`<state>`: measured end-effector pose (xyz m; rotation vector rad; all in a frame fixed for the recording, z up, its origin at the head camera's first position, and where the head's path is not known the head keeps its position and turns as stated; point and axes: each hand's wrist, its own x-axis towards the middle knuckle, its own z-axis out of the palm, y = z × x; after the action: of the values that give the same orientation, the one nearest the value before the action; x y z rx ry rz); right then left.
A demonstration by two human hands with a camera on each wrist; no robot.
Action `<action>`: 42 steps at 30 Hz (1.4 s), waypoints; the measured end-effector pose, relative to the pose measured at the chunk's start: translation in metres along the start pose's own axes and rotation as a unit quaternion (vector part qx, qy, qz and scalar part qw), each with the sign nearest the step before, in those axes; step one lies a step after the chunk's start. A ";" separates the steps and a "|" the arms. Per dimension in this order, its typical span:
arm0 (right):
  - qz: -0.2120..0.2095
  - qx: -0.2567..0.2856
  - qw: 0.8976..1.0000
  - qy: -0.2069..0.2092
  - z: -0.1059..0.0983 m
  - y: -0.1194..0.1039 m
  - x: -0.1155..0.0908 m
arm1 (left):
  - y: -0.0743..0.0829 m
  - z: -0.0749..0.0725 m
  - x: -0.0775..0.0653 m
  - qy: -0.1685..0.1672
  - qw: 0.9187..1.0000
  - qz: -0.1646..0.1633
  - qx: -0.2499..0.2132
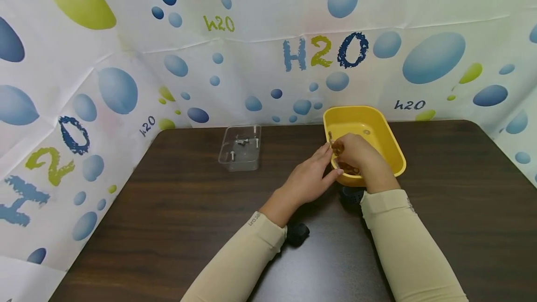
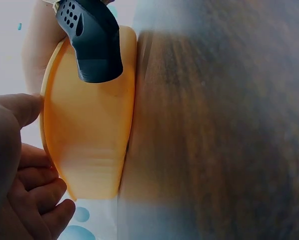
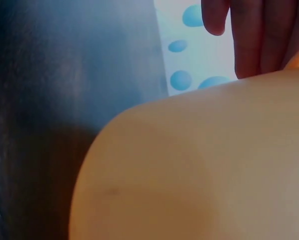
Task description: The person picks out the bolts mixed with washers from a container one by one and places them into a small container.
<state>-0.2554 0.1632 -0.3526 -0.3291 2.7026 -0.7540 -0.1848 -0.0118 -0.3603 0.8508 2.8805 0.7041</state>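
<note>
A yellow plastic tub stands toward the back of the table, right of the middle. My left hand rests against its near left corner with the fingers fairly straight along the rim; in the left wrist view the thumb touches the rim. My right hand reaches down inside the tub at the left. Small brass-coloured pieces lie below it in the near end. Its fingertips are hidden, so whether they pinch a piece does not show. The right wrist view is mostly filled by the tub's wall.
A clear plastic box with several silver screws stands to the left on the dark wooden table. Behind the table hangs a white sheet with coloured drops. Black wrist cameras sit under both forearms.
</note>
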 end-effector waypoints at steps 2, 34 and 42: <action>-0.003 -0.008 1.000 0.008 0.000 0.000 0.000 | 0.000 0.000 0.000 0.000 1.000 0.000 0.000; 0.021 0.004 1.000 -0.022 -0.002 -0.004 0.003 | -0.002 -0.001 0.001 0.000 1.000 -0.003 -0.006; 0.002 0.037 0.999 0.036 -0.005 -0.002 -0.001 | -0.003 -0.002 0.000 -0.005 1.000 -0.006 -0.005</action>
<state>-0.2560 0.1644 -0.3474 -0.2825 2.7326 -0.8794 -0.1871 -0.0151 -0.3601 0.8335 2.8673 0.7113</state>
